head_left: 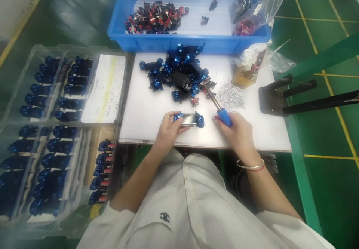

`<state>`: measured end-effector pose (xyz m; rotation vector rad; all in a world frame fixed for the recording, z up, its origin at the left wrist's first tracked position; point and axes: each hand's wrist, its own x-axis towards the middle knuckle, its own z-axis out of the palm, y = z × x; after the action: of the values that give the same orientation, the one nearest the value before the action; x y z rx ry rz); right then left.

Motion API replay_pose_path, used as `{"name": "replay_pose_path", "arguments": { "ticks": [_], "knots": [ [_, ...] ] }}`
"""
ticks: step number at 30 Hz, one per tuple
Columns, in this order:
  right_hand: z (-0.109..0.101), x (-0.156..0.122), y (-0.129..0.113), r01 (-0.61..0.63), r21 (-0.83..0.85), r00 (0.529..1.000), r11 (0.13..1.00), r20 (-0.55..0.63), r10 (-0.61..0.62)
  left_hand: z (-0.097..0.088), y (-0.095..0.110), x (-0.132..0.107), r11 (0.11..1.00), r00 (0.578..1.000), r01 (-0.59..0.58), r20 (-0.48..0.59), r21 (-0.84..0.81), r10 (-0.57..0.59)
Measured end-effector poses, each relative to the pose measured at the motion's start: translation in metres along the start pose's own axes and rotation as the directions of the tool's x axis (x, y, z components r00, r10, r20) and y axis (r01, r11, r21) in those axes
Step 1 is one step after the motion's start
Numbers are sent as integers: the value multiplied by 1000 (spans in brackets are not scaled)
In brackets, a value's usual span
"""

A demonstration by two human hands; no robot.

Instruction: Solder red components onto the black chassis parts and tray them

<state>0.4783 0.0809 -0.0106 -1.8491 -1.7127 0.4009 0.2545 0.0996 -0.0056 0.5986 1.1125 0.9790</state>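
Note:
My left hand point(169, 126) is closed around a small blue toy car body point(189, 119), holding it on the white table point(146, 110) near the front edge. My right hand point(236, 130) grips the blue handle of a soldering iron point(218, 106), whose metal shaft points up and left toward a heap of blue and black toy car parts point(179, 75). A scatter of thin metal pins point(230, 95) lies just right of the iron's shaft. A bracelet circles my right wrist.
A blue bin point(157, 41) with red and black small parts stands at the table's far side, a plastic bag at its right. Clear trays point(42, 129) of blue cars and a paper sheet point(105, 88) lie left. A black stand point(276, 95) sits right.

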Motion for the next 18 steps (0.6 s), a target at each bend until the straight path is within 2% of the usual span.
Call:
{"name": "replay_pose_path", "arguments": {
  "ticks": [4,9,15,18],
  "knots": [
    [2,-5,-2,-3,-56,998,998,-64,0,2,-1,1,999,999,34,-2,-37,-34],
    [2,-5,2,-49,-46,998,998,-49,47,4,-3,2,999,999,30,22,-21,-30],
    [-13,-2,-5,-135,250,989,959,-25,146,6,-6,-1,994,992,-78,105,70,70],
    [-19,0,-19,-116,342,992,932,-9,127,9,-8,-3,984,982,-132,152,121,113]
  ]
}}
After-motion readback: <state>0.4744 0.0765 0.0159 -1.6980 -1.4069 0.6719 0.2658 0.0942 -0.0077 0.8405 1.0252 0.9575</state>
